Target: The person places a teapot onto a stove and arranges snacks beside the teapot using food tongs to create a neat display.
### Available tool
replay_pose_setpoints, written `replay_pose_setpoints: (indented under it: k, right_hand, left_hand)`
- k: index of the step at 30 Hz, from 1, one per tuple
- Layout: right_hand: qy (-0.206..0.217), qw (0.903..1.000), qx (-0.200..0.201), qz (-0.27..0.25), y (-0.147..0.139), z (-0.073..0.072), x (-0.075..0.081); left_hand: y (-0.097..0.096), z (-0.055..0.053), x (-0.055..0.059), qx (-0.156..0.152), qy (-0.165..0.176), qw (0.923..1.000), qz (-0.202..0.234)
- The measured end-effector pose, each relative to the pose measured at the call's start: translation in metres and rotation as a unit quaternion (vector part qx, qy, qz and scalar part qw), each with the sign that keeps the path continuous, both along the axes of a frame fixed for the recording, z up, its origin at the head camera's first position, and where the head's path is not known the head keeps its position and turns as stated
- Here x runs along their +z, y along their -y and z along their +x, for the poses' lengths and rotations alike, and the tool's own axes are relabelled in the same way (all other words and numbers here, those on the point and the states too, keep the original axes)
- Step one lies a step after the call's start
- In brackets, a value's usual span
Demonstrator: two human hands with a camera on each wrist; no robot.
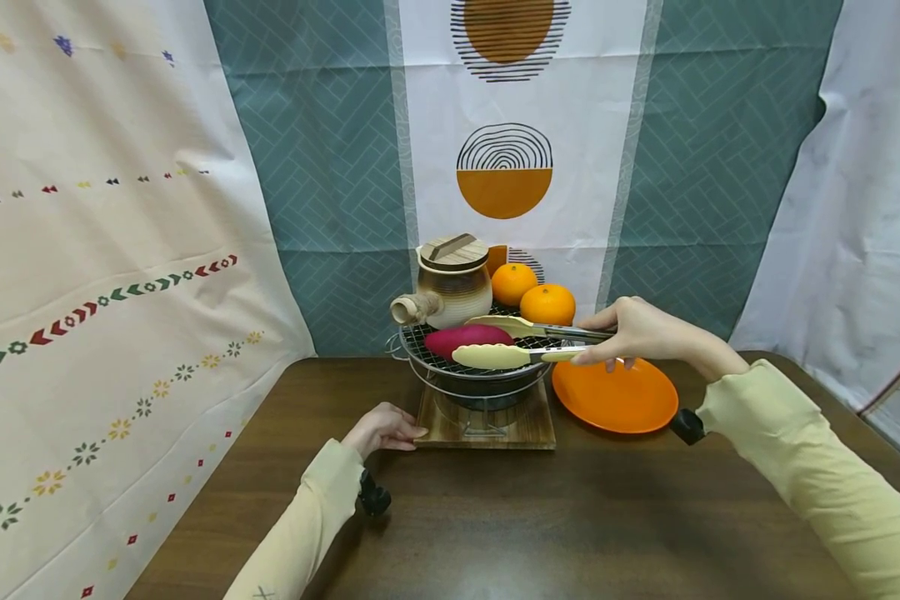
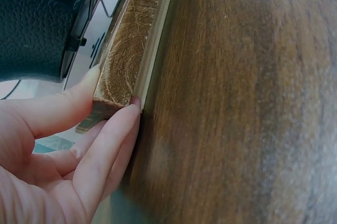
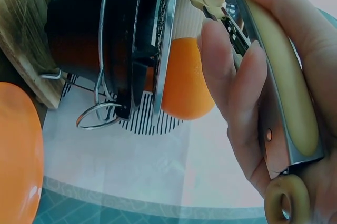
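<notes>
My right hand (image 1: 637,332) holds a pair of tongs (image 1: 491,357) with cream scalloped tips, its fingers and thumb round the handles in the right wrist view. One tip lies on the near side of a purple sweet potato (image 1: 450,340), the other behind it. That sweet potato is on the wire mesh of a round black tabletop grill (image 1: 487,390). At the lower left, my left hand (image 1: 385,427) pinches the front left corner of the square wooden board (image 2: 126,50) beneath the grill, thumb above and fingertips at the lower edge.
On the mesh also stand a brown and cream side-handled pot (image 1: 465,292) with a wooden lid and two mandarins (image 1: 547,306). An orange plate (image 1: 618,404) lies right of the grill on the dark wooden table (image 1: 510,525). Patterned curtains (image 1: 322,167) hang behind and left.
</notes>
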State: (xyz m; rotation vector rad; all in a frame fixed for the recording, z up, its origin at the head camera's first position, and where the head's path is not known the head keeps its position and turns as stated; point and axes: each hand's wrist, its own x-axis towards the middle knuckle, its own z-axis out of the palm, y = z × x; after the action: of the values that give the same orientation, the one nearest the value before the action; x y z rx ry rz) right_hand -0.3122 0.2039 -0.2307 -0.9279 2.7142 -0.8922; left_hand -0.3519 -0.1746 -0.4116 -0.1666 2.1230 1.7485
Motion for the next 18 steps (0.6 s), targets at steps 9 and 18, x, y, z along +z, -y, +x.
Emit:
replay_pose_setpoints:
  k: [9,18]
  right_hand:
    - [-0.002,0.9999,-0.010,-0.001,0.0016,0.0028,0.0009]
    - [-0.009,0.9999,-0.010,0.002,0.0020,0.0030,0.0015]
  left_hand:
    - [-0.0001,0.0003,0.0007,-0.001,-0.003,1.0000,-0.004]
    - [-0.0005,-0.0001,-0.0003,0.001,0.002,1.0000,-0.005]
